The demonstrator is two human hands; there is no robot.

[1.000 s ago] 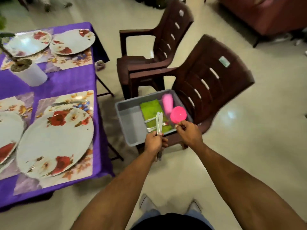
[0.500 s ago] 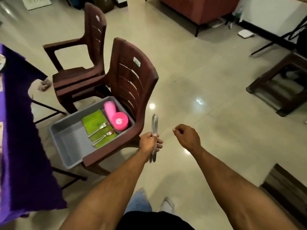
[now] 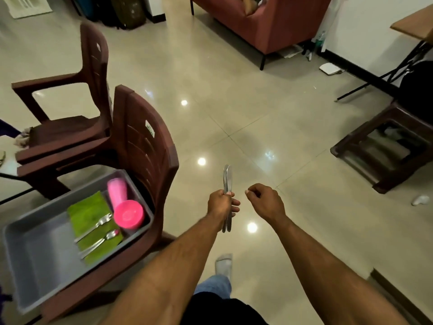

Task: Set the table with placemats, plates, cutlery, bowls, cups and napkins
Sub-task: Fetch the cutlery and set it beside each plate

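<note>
My left hand point(image 3: 221, 204) grips two steel knives point(image 3: 227, 179) upright, blades pointing away from me, over the bare floor. My right hand point(image 3: 263, 202) hangs beside it with fingers curled, holding nothing. At lower left a grey tub point(image 3: 35, 254) sits on a brown plastic chair point(image 3: 145, 146). Inside the tub lie green napkins point(image 3: 87, 212), a fork point(image 3: 100, 222) and a spoon point(image 3: 106, 238) on top of them, and stacked pink cups point(image 3: 125, 207) on their side. The table is out of view apart from a purple sliver at the far left.
A second brown chair point(image 3: 70, 109) stands behind the first. A red sofa point(image 3: 264, 22) is at the back, a low dark stool point(image 3: 386, 148) at the right. Glossy tiled floor point(image 3: 234, 102) spreads ahead. My socked foot point(image 3: 223, 263) steps forward.
My view has swung right, away from the purple table and its plates. My left hand carried the knives away from the tub; my right hand drew back from the pink cups, empty.
</note>
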